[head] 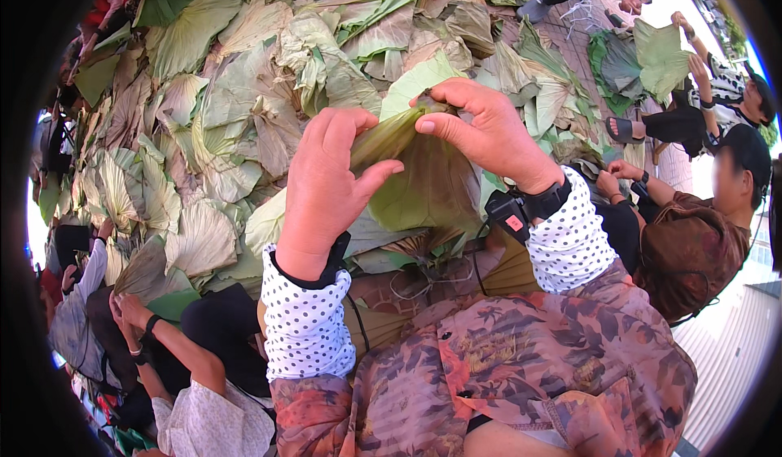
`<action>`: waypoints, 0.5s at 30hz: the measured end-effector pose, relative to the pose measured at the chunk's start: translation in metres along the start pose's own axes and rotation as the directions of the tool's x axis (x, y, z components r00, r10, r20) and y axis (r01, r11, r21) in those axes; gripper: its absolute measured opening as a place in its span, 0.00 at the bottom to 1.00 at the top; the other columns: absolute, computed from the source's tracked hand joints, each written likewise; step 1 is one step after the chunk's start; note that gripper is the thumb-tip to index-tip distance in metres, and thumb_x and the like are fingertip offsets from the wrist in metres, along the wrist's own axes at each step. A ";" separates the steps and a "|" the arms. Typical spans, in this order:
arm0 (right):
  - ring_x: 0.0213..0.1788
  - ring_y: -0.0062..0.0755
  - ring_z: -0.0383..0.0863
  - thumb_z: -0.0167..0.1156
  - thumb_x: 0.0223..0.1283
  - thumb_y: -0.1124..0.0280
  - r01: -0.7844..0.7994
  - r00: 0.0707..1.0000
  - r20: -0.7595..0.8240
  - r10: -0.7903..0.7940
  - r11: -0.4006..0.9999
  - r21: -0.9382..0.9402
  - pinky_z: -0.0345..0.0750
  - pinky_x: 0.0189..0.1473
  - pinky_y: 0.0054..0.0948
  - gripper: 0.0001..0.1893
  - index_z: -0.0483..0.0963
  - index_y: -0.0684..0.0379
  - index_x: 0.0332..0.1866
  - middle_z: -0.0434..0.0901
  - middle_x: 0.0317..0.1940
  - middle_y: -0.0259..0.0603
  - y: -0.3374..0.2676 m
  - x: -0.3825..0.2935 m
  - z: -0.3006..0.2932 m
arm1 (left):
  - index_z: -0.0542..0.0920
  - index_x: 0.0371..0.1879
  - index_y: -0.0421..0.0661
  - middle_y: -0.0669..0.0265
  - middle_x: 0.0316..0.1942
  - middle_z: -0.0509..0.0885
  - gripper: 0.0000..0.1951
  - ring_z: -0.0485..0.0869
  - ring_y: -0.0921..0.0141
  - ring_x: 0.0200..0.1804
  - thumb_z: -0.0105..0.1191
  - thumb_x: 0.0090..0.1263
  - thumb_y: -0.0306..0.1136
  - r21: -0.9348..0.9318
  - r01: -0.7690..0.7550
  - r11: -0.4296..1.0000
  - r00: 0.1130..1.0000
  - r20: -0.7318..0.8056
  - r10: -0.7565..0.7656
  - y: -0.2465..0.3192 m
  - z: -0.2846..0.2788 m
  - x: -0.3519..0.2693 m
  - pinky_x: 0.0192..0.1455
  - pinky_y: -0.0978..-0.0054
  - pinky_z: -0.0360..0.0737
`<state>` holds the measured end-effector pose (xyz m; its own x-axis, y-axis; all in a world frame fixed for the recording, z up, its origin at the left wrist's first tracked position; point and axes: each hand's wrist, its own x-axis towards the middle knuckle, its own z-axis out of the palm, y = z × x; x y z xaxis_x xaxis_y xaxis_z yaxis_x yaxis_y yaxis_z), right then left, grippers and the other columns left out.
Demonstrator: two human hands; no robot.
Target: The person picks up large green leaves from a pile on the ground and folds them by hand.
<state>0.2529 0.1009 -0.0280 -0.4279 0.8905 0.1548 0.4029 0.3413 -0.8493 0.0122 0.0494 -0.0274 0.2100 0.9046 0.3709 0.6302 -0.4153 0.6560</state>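
Observation:
A large green-and-brown lotus leaf [421,191] hangs before me, gathered into folds along its upper side. My right hand [489,127] pinches the bunched, dark end of those folds between thumb and fingers. Around the other end of the gathered part curls my left hand [330,176], its fingers behind the folds and its thumb in front, pointing right. The leaf's lower part drops loose between my hands. Just behind my right hand, a paler green leaf [421,84] shows.
Wilting lotus leaves [244,96] cover the ground ahead. On the right, a person in brown [690,243] sits close by; another person holds up a leaf [660,60]. At lower left, a person's hands [131,310] hold a leaf. White ties [421,283] lie near my lap.

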 end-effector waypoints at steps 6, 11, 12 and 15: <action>0.50 0.32 0.83 0.75 0.64 0.70 0.045 0.999 -0.021 -0.046 0.998 -0.054 0.78 0.56 0.29 0.15 0.84 0.64 0.52 0.86 0.45 0.41 0.002 -0.001 -0.001 | 0.83 0.47 0.47 0.63 0.42 0.86 0.15 0.84 0.55 0.46 0.70 0.62 0.25 0.191 -0.065 0.979 0.993 -0.089 0.083 -0.008 0.008 -0.002 0.53 0.57 0.79; 0.53 0.33 0.83 0.77 0.60 0.72 0.144 0.989 -0.038 -0.146 0.988 -0.058 0.78 0.57 0.30 0.15 0.86 0.63 0.51 0.87 0.48 0.40 -0.002 -0.002 -0.002 | 0.86 0.46 0.46 0.63 0.43 0.89 0.11 0.85 0.54 0.46 0.67 0.66 0.24 -0.108 0.079 0.991 0.996 -0.035 -0.084 -0.011 0.005 -0.008 0.53 0.57 0.80; 0.53 0.33 0.83 0.77 0.60 0.72 0.149 0.988 -0.038 -0.151 0.987 -0.057 0.78 0.57 0.30 0.15 0.86 0.63 0.51 0.87 0.48 0.40 -0.002 -0.002 -0.002 | 0.86 0.46 0.46 0.63 0.43 0.89 0.11 0.85 0.54 0.46 0.67 0.66 0.24 -0.105 0.079 0.991 0.996 -0.039 -0.083 -0.012 0.004 -0.008 0.53 0.57 0.80; 0.51 0.31 0.83 0.76 0.61 0.72 0.124 0.990 -0.066 -0.126 0.991 -0.047 0.78 0.56 0.29 0.15 0.85 0.64 0.51 0.87 0.48 0.39 0.002 -0.002 0.000 | 0.86 0.49 0.47 0.61 0.46 0.89 0.13 0.85 0.53 0.48 0.67 0.66 0.23 -0.120 0.088 0.989 0.996 -0.001 -0.089 -0.012 0.002 -0.007 0.52 0.58 0.80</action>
<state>0.2549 0.0998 -0.0300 -0.4212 0.8580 0.2939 0.3841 0.4623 -0.7992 0.0047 0.0485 -0.0393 0.1526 0.9380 0.3113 0.5519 -0.3422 0.7604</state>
